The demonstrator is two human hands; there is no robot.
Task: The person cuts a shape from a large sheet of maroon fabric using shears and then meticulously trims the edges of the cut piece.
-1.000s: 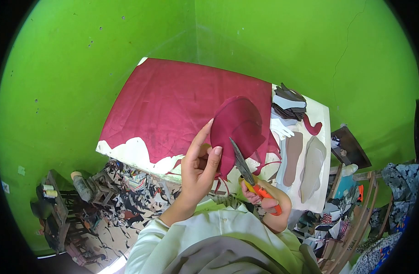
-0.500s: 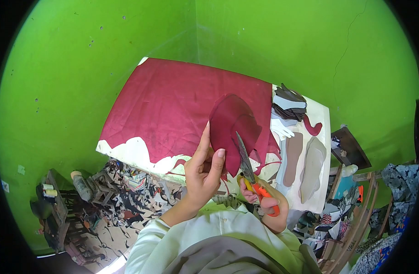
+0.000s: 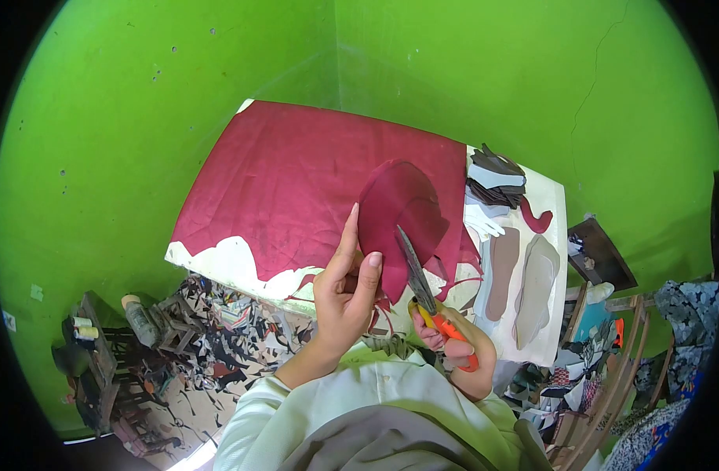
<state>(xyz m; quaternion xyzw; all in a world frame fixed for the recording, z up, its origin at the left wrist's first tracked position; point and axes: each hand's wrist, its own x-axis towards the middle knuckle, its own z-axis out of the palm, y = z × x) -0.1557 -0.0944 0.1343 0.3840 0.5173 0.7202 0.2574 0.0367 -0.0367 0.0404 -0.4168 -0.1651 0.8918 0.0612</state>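
My left hand (image 3: 342,292) pinches a rounded maroon cut piece (image 3: 396,210) between thumb and fingers and holds it upright above the table's near edge. My right hand (image 3: 452,345) grips orange-handled scissors (image 3: 426,297); the grey blades point up into the lower right edge of the piece. A thin maroon strip hangs down below the cut. Behind them a large maroon sheet (image 3: 296,180) lies spread over the white table (image 3: 226,259).
Grey insole-shaped patterns (image 3: 524,286) and a stack of dark and white cut pieces (image 3: 493,180) lie on the table's right part. Scraps litter the floor at the left near a bottle (image 3: 140,318) and thread spools. Wooden chairs with fabrics stand at the right. Green walls close the corner.
My left hand has turned the maroon piece slightly and shifted its grip, while the scissors moved a little along its lower edge. Everything else stays put.
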